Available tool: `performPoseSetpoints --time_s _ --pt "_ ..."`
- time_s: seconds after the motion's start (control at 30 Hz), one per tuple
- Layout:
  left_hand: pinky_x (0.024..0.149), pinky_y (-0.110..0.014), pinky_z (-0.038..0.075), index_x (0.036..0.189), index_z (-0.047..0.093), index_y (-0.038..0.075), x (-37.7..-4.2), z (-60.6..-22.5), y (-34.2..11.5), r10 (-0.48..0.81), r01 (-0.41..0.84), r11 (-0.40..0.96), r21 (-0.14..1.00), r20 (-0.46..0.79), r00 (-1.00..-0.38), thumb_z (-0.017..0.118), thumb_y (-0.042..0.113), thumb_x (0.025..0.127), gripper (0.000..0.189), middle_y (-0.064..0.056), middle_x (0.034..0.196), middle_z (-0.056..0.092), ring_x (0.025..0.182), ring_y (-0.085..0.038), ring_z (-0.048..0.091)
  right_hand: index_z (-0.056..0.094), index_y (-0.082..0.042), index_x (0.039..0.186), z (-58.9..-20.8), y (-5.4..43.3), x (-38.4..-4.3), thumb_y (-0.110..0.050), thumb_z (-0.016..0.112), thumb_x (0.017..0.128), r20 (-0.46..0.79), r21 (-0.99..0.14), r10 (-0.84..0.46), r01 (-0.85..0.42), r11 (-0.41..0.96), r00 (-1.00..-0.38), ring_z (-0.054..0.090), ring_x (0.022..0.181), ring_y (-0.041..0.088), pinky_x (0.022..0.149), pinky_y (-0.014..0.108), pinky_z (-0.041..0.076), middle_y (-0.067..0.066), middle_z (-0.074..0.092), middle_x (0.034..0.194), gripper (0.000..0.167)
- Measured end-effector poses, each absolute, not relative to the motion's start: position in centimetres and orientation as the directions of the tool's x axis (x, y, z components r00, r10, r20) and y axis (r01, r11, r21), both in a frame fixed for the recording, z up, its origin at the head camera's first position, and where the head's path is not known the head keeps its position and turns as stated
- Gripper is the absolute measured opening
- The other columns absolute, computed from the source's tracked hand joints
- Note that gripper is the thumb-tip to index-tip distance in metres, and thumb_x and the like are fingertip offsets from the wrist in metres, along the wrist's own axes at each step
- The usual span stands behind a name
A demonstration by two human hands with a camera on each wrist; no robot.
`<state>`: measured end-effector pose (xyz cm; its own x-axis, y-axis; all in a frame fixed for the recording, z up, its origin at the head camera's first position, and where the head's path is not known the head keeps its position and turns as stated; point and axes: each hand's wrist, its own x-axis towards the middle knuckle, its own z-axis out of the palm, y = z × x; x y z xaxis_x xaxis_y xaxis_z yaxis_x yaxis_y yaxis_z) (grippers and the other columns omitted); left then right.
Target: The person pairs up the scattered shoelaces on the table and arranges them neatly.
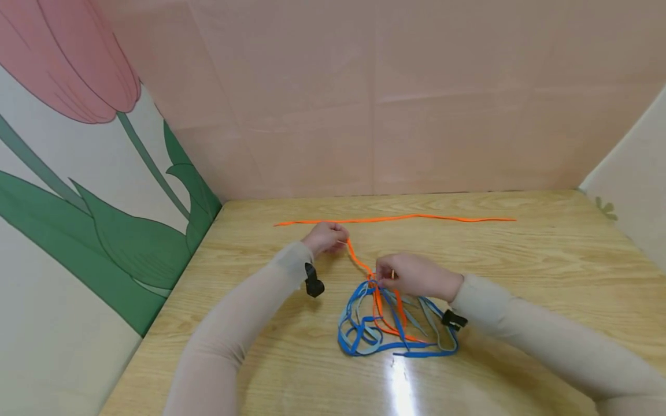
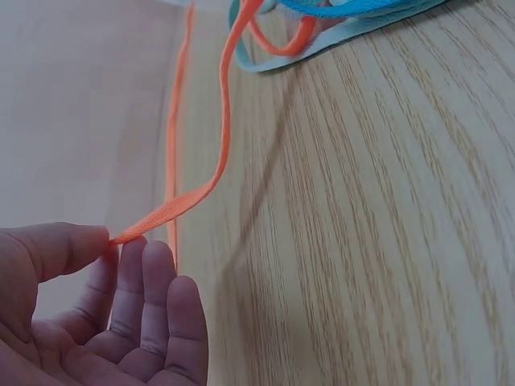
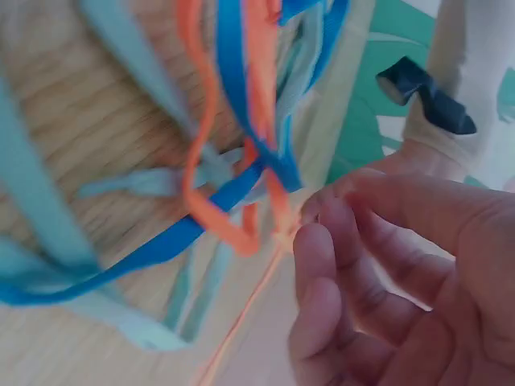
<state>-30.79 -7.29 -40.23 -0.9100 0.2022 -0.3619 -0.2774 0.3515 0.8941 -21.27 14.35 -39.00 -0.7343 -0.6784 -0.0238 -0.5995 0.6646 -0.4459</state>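
Observation:
A tangle of flat shoelaces in blue (image 1: 416,355), orange and pale green (image 3: 40,185) lies on the table before me. Thumb and forefinger of my left hand (image 1: 325,237) pinch the end of an orange shoelace (image 2: 223,121). From there it runs slightly slack down to the gathered top of the tangle. My right hand (image 1: 413,274) is at that gathered spot, its thumb and fingertips pinching the orange strands close to where the laces cross. Part of the crossing is hidden behind the right fingers.
Another orange shoelace (image 1: 416,216) lies nearly straight along the back of the wooden table (image 1: 520,323), behind both hands. A pink cloth wall (image 1: 374,115) stands at the back edge. A tulip-printed panel (image 1: 135,242) borders the left side.

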Motion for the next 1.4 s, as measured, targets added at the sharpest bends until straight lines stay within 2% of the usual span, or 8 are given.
performPoseSetpoints --time_s 0.23,0.4,0.53,0.8,0.9,1.03,1.27,1.4 --pt "0.093 -0.042 0.052 0.108 0.060 0.003 -30.8 -40.2 -7.2 0.206 -0.287 0.355 0.890 -0.373 -0.905 0.054 0.011 0.099 0.014 -0.012 0.113 0.062 0.107 -0.030 0.064 0.057 -0.020 0.072 -40.0 14.8 -20.5 -0.032 0.072 0.087 -0.213 -0.291 -0.626 -0.563 0.774 -0.750 0.046 0.060 0.006 0.054 0.023 0.039 -0.010 0.053 0.068 0.024" --pt "0.093 -0.041 0.052 0.112 0.061 0.001 -31.0 -40.4 -7.2 0.207 -0.272 0.363 0.891 -0.362 -0.909 0.054 0.011 0.099 0.017 -0.012 0.114 0.064 0.107 -0.029 0.064 0.056 -0.019 0.072 -40.5 14.9 -20.3 -0.022 0.071 0.087 -0.215 -0.275 -0.613 -0.556 0.785 -0.760 0.045 0.060 0.007 0.054 0.024 0.038 -0.009 0.051 0.068 0.021" --pt "0.094 -0.042 0.051 0.118 0.059 -0.002 -31.1 -40.4 -7.3 0.218 -0.267 0.362 0.893 -0.359 -0.908 0.053 0.011 0.099 0.023 -0.015 0.119 0.063 0.108 -0.029 0.064 0.056 -0.016 0.079 -39.9 15.2 -20.6 -0.014 0.066 0.089 -0.198 -0.367 -0.623 -0.533 0.763 -0.756 0.043 0.058 0.008 0.053 0.023 0.036 -0.006 0.051 0.069 0.015" --pt "0.096 -0.043 0.050 0.122 0.057 -0.003 -31.0 -40.0 -7.5 0.217 -0.277 0.337 0.900 -0.360 -0.908 0.053 0.009 0.099 0.026 -0.017 0.125 0.061 0.109 -0.031 0.063 0.055 -0.008 0.093 -38.1 14.9 -21.3 -0.006 0.056 0.095 -0.163 -0.662 -0.652 -0.408 0.629 -0.740 0.048 0.055 0.010 0.049 0.022 0.040 0.004 0.064 0.075 0.003" --pt "0.097 -0.043 0.050 0.119 0.057 -0.002 -30.9 -39.8 -7.4 0.212 -0.287 0.326 0.901 -0.365 -0.906 0.053 0.010 0.099 0.024 -0.017 0.123 0.061 0.111 -0.032 0.062 0.053 -0.002 0.101 -37.9 14.1 -21.0 -0.004 0.053 0.096 -0.156 -0.751 -0.679 -0.360 0.553 -0.717 0.053 0.055 0.014 0.048 0.028 0.046 0.009 0.067 0.077 0.005" --pt "0.097 -0.043 0.050 0.116 0.058 -0.001 -30.9 -39.7 -7.4 0.208 -0.294 0.323 0.900 -0.371 -0.905 0.052 0.010 0.100 0.021 -0.016 0.123 0.061 0.112 -0.033 0.061 0.050 0.001 0.106 -38.4 12.7 -20.0 -0.001 0.051 0.097 -0.161 -0.826 -0.720 -0.307 0.472 -0.675 0.060 0.060 0.018 0.056 0.040 0.054 0.014 0.069 0.082 0.009" --pt "0.096 -0.042 0.050 0.114 0.059 -0.001 -30.9 -39.9 -7.4 0.204 -0.292 0.333 0.897 -0.371 -0.906 0.053 0.011 0.100 0.019 -0.017 0.125 0.061 0.111 -0.032 0.062 0.054 0.000 0.107 -39.6 11.6 -19.0 0.000 0.057 0.095 -0.217 -0.849 -0.762 -0.267 0.455 -0.610 0.068 0.072 0.019 0.064 0.035 0.058 0.013 0.069 0.093 0.012" --pt "0.097 -0.043 0.050 0.116 0.058 -0.002 -30.9 -39.9 -7.4 0.206 -0.293 0.331 0.897 -0.372 -0.905 0.053 0.010 0.099 0.021 -0.017 0.125 0.060 0.112 -0.032 0.062 0.058 -0.005 0.101 -39.1 13.1 -19.2 -0.006 0.059 0.095 -0.165 -0.794 -0.764 -0.376 0.478 -0.623 0.064 0.072 0.015 0.062 0.030 0.056 0.004 0.064 0.093 0.006"
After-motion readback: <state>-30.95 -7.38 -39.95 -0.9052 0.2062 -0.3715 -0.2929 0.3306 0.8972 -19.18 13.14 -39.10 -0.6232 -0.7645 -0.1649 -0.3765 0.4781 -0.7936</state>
